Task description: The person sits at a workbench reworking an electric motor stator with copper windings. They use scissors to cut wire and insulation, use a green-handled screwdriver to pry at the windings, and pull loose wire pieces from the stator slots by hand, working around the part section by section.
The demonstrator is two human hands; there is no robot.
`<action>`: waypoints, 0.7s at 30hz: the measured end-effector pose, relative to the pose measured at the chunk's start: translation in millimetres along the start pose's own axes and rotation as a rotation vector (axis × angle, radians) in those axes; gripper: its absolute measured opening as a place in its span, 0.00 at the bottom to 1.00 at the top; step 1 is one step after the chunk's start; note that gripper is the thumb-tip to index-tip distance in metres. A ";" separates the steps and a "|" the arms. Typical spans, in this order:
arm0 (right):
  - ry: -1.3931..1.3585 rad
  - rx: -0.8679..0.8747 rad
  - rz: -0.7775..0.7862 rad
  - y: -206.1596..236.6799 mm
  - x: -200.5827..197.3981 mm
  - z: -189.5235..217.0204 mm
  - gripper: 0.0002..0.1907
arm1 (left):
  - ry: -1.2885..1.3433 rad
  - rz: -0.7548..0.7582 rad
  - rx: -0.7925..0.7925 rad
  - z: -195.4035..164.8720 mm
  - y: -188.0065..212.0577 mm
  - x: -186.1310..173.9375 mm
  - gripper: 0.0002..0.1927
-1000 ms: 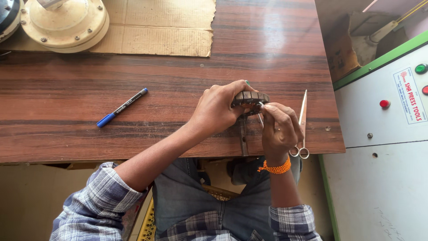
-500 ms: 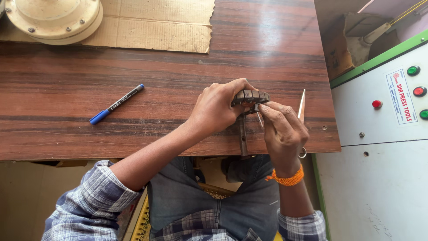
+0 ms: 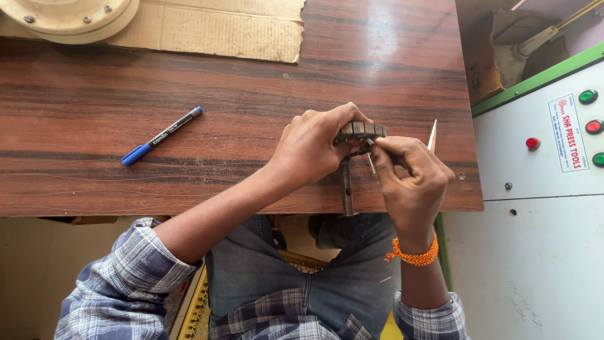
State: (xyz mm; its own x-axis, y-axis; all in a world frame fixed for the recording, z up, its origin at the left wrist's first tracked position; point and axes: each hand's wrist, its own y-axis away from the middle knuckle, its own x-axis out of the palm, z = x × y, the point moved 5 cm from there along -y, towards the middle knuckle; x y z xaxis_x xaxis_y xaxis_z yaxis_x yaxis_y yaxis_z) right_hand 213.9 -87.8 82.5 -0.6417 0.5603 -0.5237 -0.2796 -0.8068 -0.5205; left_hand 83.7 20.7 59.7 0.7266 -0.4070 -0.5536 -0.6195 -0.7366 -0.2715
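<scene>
My left hand (image 3: 313, 145) grips a dark round slotted metal part (image 3: 361, 131) with a steel shaft (image 3: 346, 187) pointing toward me, near the front edge of the wooden table (image 3: 220, 82). My right hand (image 3: 410, 182) pinches a thin pale strip (image 3: 372, 164) right against the part's underside. The blade tips of a pair of scissors (image 3: 432, 135) stick out behind my right hand; their handles are hidden.
A blue-capped marker (image 3: 161, 136) lies to the left on the table. Cardboard (image 3: 207, 25) and a round cream-coloured housing (image 3: 69, 16) sit at the far edge. A white and green machine cabinet (image 3: 541, 189) with red and green buttons stands close on the right.
My right hand has shifted slightly toward me and closed in on the part's underside, covering the scissor handles. The view has tilted a little; my left hand keeps its grip.
</scene>
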 end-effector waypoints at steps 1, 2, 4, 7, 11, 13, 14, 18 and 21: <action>0.059 -0.053 -0.002 0.8 0.0 4.3 0.08 | -0.002 0.016 -0.021 0.9 0.4 1.5 0.15; 0.119 -0.107 -0.005 1.7 0.0 8.3 0.09 | -0.007 0.013 -0.022 0.4 0.9 2.1 0.15; 0.200 -0.177 -0.021 3.7 1.6 13.3 0.09 | -0.018 0.002 -0.023 -0.8 1.5 1.3 0.15; 0.214 -0.212 -0.063 7.0 4.7 12.8 0.09 | -0.039 -0.006 0.055 -6.4 1.9 -3.6 0.17; 0.017 -0.094 -0.084 9.9 2.6 -6.4 0.09 | 0.085 0.146 0.167 -7.9 2.5 -10.3 0.28; -0.061 -0.073 -0.065 10.2 1.2 -16.5 0.08 | 0.128 0.224 0.066 -3.6 5.0 -7.8 0.26; -0.066 -0.122 -0.050 9.7 0.5 -18.7 0.07 | 0.124 0.202 0.032 -3.5 5.9 -6.8 0.25; -0.127 -0.184 0.016 2.8 -2.3 -31.5 0.08 | 0.096 0.138 -0.116 -6.8 4.7 0.6 0.23; -0.134 -0.260 0.066 -6.0 -3.3 -37.5 0.09 | 0.111 0.113 -0.146 -10.8 -0.4 0.2 0.21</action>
State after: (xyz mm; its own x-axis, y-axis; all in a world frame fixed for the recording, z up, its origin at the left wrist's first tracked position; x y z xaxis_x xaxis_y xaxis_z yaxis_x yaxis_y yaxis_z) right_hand 244.4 -77.7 62.1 -0.7460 0.4645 -0.4772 -0.0532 -0.7558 -0.6526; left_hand 87.3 15.1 68.2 0.6884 -0.5422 -0.4818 -0.6549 -0.7502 -0.0914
